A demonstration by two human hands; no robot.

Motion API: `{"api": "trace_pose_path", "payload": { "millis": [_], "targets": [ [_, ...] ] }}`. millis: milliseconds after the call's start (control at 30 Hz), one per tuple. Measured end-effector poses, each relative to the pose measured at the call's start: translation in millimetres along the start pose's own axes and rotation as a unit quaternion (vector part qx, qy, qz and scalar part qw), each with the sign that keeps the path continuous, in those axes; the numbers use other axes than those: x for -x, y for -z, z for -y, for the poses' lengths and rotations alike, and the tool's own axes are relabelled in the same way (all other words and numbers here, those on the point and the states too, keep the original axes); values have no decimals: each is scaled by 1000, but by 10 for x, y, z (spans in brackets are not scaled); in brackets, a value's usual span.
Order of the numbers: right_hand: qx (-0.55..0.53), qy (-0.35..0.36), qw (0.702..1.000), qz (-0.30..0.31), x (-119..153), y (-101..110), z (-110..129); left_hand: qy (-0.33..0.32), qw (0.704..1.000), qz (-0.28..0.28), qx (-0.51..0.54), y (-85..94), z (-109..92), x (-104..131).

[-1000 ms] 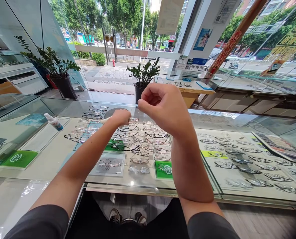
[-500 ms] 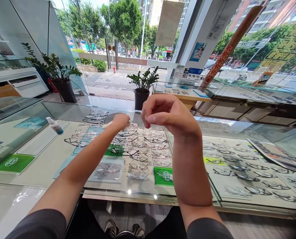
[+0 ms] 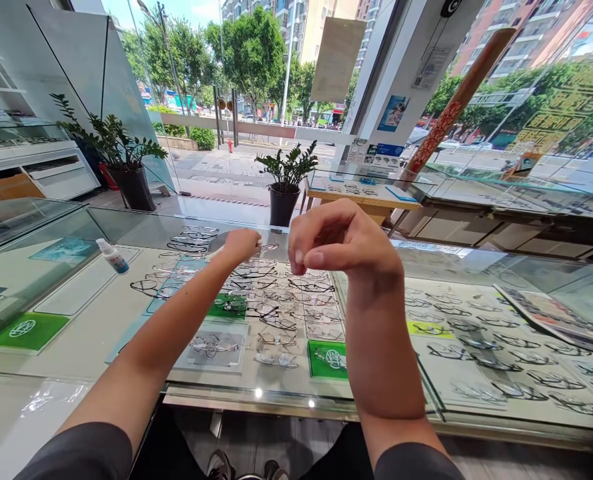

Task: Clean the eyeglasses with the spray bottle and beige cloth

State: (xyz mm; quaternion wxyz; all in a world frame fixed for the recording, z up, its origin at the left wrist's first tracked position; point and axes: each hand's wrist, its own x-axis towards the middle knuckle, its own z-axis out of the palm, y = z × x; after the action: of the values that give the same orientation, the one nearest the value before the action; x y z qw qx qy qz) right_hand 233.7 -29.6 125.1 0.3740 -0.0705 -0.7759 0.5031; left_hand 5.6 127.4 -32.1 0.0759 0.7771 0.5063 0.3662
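Right hand (image 3: 366, 247) has dipped this past second, thumb near its curled fingertips; whether they pinch anything, I can't tell. It seems closer to the thin-framed wire eyeglasses (image 3: 272, 313) beyond the flat green card (image 3: 328, 359) beside that forearm. Left hand (image 3: 241, 245) stays outstretched, beyond and left of that card, grip hidden.

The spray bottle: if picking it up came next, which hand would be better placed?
Probably the left hand: it is nearer the spray bottle, which is over on the left. The right hand is raised and curled, farther right. I cannot tell whether the left is holding something.
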Motion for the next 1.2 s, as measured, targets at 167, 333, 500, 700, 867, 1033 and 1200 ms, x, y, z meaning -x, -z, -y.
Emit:
{"api": "trace_pose_path", "payload": {
  "millis": [167,333,500,700,867,1033,1200],
  "targets": [
    [1,15,1000,-1,-5,5,-10,52,991,75,-98,427,-365,-89],
    [-11,41,998,-39,-17,34,-39,-9,999,-32,22,907,-806,-12],
    [5,43,995,-85,-24,59,-59,-6,967,-107,232,1264,-1160,193],
    [37,14,991,-126,-43,68,-85,-20,939,-132,317,1440,-1485,442],
    [58,27,981,-185,-96,-6,-49,-33,919,-125,373,1445,-1593,510],
    [79,11,966,-245,-142,-130,-35,-32,906,-121,403,1416,-1593,503],
    [144,10,948,-282,-149,-182,-88,-31,911,-103,399,1405,-1598,503]
  ]
}}
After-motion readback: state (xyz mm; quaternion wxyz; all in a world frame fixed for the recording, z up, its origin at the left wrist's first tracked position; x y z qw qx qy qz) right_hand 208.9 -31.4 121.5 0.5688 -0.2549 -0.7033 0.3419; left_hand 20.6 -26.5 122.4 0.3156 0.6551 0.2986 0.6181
